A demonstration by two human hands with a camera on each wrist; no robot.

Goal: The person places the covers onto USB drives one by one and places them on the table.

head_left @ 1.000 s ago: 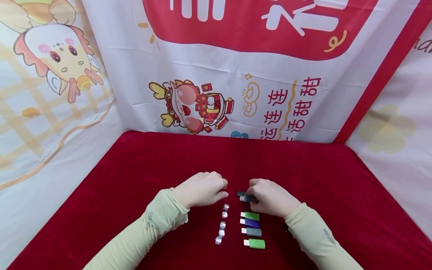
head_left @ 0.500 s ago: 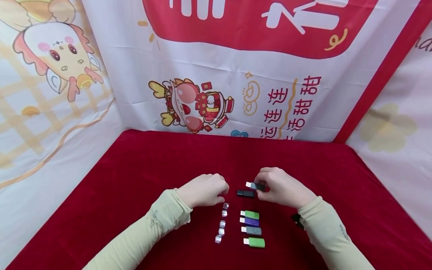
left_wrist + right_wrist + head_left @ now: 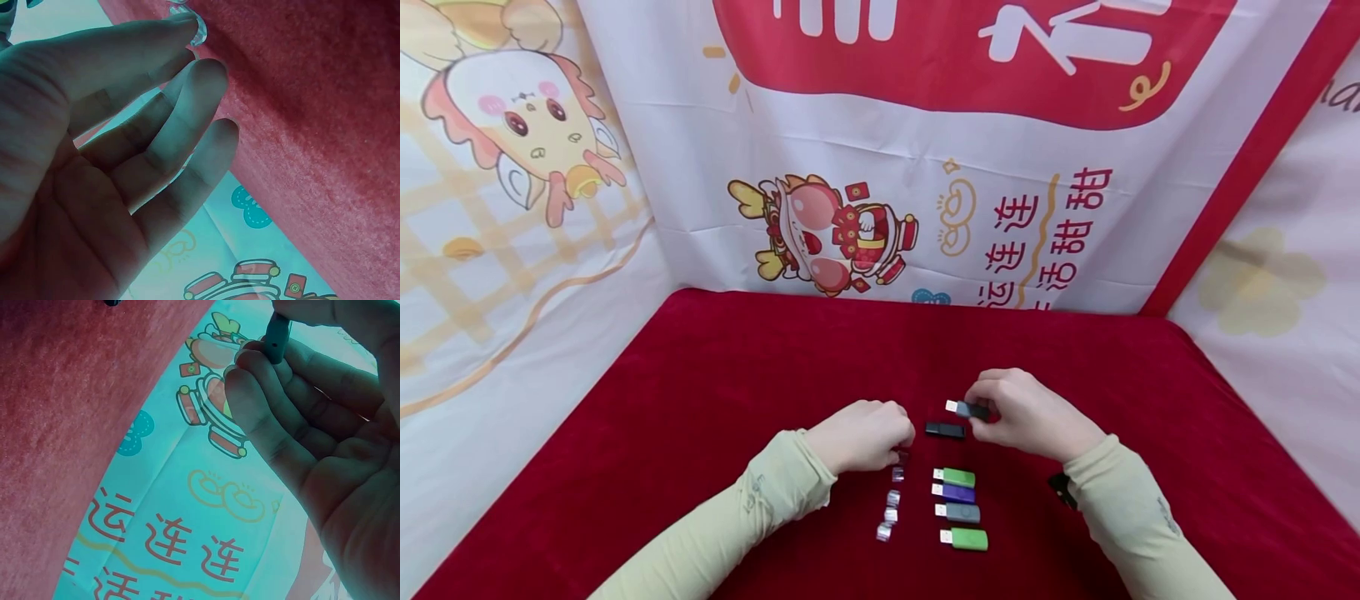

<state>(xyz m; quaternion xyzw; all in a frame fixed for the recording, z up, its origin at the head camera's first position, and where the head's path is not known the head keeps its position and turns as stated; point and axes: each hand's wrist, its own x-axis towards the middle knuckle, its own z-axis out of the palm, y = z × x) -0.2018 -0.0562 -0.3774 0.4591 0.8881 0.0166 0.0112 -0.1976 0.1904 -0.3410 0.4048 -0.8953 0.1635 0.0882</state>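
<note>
Where red cloth (image 3: 775, 342) ends | printed drapes (image 3: 685, 150) | right hand (image 3: 1028, 417) pinches USB stick (image 3: 976, 411)

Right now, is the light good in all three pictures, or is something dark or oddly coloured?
Head view: bright and fairly even, with pale highlights on the small clear pieces; left wrist view: the left hand looks dim, with a soft shadow on the red cloth; right wrist view: teal tint over the backdrop, with the right hand and USB stick dark against it.
</note>
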